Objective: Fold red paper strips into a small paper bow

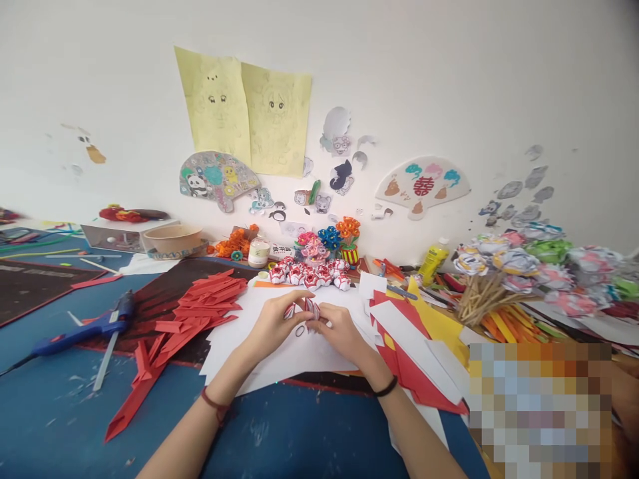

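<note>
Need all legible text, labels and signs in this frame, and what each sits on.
"囍" in red, on the white fan cutout on the wall.
Dark characters on the white card behind the jar: too blurred to read.
Yellow bottle label: too small to read.
Red-and-white folded piece pinched by left hand and right hand: no text legible.

A small red-and-white folded paper piece (303,309) is pinched between the left hand (272,324) and right hand (340,332) above white paper sheets (259,352).
</note>
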A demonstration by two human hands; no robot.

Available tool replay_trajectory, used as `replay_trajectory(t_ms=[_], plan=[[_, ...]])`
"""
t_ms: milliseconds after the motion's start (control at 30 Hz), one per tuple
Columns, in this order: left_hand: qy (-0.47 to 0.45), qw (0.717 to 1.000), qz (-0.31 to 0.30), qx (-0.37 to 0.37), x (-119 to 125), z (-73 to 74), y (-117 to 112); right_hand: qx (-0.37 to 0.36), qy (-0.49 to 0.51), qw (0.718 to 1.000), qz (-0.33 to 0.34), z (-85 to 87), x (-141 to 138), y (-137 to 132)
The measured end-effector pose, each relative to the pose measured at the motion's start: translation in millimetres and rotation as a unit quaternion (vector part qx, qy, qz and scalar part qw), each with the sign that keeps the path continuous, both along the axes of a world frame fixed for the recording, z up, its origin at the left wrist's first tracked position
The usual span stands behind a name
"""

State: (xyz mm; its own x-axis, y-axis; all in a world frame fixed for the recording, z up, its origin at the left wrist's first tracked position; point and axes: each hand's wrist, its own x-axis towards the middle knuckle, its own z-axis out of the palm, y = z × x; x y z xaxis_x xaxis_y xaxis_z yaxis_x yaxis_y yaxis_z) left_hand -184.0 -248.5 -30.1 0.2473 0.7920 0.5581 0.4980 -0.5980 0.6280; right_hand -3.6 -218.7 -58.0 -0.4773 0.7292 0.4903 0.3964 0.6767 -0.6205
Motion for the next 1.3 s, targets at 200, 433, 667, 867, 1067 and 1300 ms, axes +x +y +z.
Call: replay_trajectory(t_ms=[200, 433, 667, 867, 1067, 1300], plan=[[-0.065, 0.992, -0.08, -0.074, -5.5, 3.0, 4.5, -0.04, 0.016, 0.998, 0.045, 7.0, 3.3, -1.0], [-0.113, 0.988, -0.054, -0.086, -1.1, -7.4, 6.2, -0.044, 0.019, 0.998, 0.03, 5.6, 3.3, 0.0], [-0.131, 0.99, 0.017, -0.048, 2.6, -10.3, 5.4, -0.012, 0.036, 0.999, -0.038, 3.3, 3.0, 3.1], [-0.091, 0.995, 0.038, -0.012, 4.4, -9.9, 2.5, 0.047, 0.095, 0.987, -0.124, 9.6, 8.6, 2.4], [-0.053, 0.997, 0.051, -0.025, 9.4, -14.9, 4.0, 0.084, 0.113, 0.981, -0.132, 12.7, 3.4, -3.0], [-0.025, 0.998, 0.049, -0.014, 13.6, -23.4, 5.5, 0.051, 0.115, 0.974, -0.189, 0.4, -8.8, -4.8]])
